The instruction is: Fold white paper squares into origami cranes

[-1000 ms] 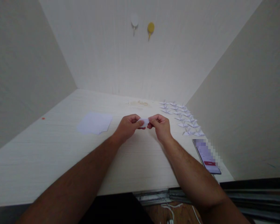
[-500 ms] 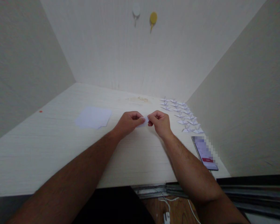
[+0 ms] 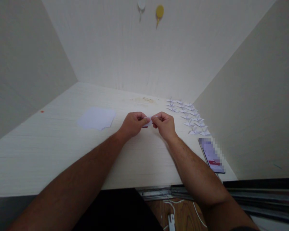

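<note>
While both hands meet over the middle of the counter [image 3: 139,160], a small white piece of paper [image 3: 148,122] sits between them, mostly covered by the grip. Left hand [image 3: 134,124]: fingers curled, thumb pressed on the paper's near face. Right hand [image 3: 165,126]: fingertips pinching the opposite end; exact contact there too small to make out. Handling, as judged: next to no weight, thin, fairly stiff across any folded layers, prone to tearing or stray creases if tugged. Best hold: a light thumb-and-finger pinch at the edges, one side steadied, the other worked. Containers: none seen; goods lie directly on the surface. Flat white sheets [image 3: 97,118] lie loosely stacked beyond the left forearm. Crane-like paper figures [image 3: 194,123] stand in close rows toward the right wall, a phone [image 3: 210,155] just nearer, its screen lit and partly pixelated.
</note>
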`<state>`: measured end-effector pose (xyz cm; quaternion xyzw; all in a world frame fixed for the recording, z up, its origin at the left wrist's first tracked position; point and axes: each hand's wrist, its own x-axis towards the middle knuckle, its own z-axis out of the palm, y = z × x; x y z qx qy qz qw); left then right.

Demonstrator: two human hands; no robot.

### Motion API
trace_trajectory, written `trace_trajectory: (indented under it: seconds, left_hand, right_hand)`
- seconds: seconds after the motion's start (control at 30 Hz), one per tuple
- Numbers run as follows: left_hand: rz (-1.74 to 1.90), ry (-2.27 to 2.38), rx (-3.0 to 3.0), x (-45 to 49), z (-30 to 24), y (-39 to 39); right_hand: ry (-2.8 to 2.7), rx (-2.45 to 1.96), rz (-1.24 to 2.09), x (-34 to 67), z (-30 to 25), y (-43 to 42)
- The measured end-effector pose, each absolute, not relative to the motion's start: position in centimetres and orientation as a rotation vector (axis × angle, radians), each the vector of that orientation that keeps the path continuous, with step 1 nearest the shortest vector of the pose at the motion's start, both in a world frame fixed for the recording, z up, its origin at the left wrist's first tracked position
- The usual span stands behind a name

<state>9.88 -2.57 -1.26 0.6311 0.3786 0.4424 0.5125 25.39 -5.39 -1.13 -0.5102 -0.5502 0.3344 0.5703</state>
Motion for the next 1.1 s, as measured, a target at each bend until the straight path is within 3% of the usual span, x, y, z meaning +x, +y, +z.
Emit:
trace_trajectory:
  seconds: [0.27, 0.73, 0.97, 1.1]
  left_hand:
    - [1.117, 0.752, 1.345, 9.9, -1.2, -2.8]
    - [1.171, 0.891, 1.373, 9.9, -1.0, -2.6]
    - [1.202, 0.985, 1.561, 9.5, -1.4, -1.9]
    - [1.185, 1.008, 1.719, 9.5, -1.5, -2.0]
  right_hand:
    - [-1.209, -1.119, 0.823, 25.2, -1.8, -5.1]
    - [-1.181, -1.162, 0.867, 25.4, -2.1, -4.8]
    - [-1.412, -1.140, 0.444, 25.3, -2.2, -5.1]
    - [-1.506, -1.164, 0.379, 25.5, -2.1, -5.2]
